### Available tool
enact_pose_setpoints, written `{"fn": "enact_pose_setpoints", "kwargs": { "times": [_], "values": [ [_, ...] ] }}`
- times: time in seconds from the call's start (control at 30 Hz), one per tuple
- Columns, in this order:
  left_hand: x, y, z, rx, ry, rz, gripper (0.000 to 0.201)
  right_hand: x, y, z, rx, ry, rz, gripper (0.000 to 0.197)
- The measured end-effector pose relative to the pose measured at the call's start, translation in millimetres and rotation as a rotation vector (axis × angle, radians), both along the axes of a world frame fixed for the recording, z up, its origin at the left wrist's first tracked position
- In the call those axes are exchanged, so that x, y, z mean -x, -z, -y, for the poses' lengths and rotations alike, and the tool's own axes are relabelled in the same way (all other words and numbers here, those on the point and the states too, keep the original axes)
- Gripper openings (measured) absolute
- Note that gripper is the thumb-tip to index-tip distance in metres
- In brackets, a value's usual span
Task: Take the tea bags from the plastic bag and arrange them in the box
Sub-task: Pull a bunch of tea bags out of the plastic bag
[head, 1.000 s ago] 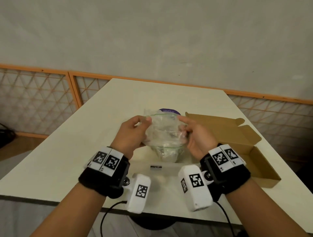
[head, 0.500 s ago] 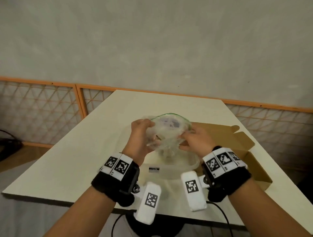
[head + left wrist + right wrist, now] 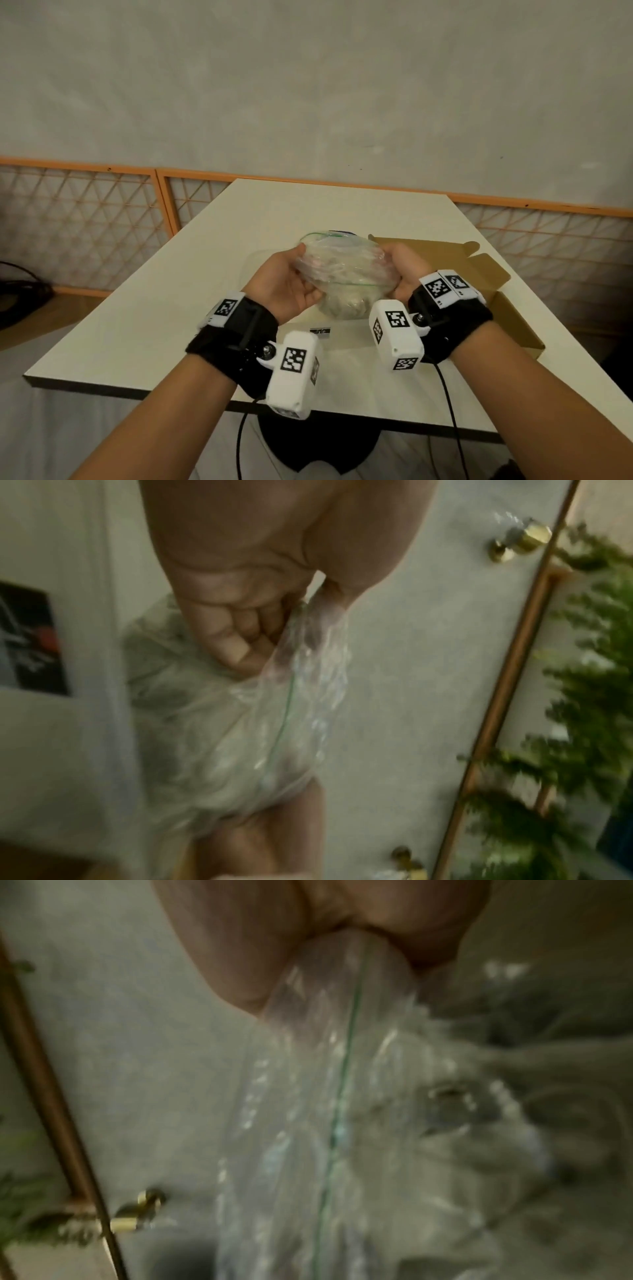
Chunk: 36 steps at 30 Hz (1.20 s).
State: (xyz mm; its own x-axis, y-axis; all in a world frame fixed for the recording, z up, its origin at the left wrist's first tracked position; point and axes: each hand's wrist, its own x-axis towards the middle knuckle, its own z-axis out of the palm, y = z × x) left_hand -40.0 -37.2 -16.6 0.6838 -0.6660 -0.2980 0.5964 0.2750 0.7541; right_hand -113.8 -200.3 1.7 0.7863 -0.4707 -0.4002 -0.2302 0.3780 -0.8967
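Observation:
A clear plastic zip bag (image 3: 342,270) with a green seal line hangs above the table, held between both hands. Pale tea bags (image 3: 344,303) bulge in its lower part. My left hand (image 3: 291,277) grips the bag's left edge, fingers curled into the plastic (image 3: 240,653). My right hand (image 3: 406,267) pinches the right edge of the plastic bag (image 3: 342,1069). The open brown cardboard box (image 3: 486,291) lies on the table just right of my right hand; I cannot see anything in its visible part.
The white table (image 3: 171,308) has its near edge right below my wrists. A small dark label (image 3: 320,332) lies on it under the bag. A purple-topped object (image 3: 342,233) peeks out behind the bag. Orange lattice fencing (image 3: 85,222) runs behind the table.
Both hands have turned the bag's mouth and tilted it toward me; my left palm now faces up under its left side. The view has lifted, showing more wall.

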Motion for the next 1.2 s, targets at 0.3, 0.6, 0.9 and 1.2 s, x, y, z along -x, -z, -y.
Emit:
{"fn": "enact_pose_setpoints", "kwargs": {
  "times": [0.3,0.6,0.9,1.2],
  "values": [
    [-17.7,10.7,-1.4,0.130,-0.087,0.026,0.035,2.8,-1.7,3.7,0.663,-0.268,-0.254,0.040],
    [-34.3,16.8,-17.7,-0.076,-0.170,0.178,0.041,-9.2,-22.0,5.8,0.421,-0.312,-0.068,0.027],
    [-33.0,19.6,-19.7,-0.208,-0.080,0.254,0.016,-23.8,-23.2,2.5,0.031,-0.154,0.043,0.021],
    [-24.1,0.0,-13.0,-0.010,-0.041,-0.074,0.029,-12.8,4.5,-10.3,-0.034,-0.116,-0.104,0.025]
  ]
}}
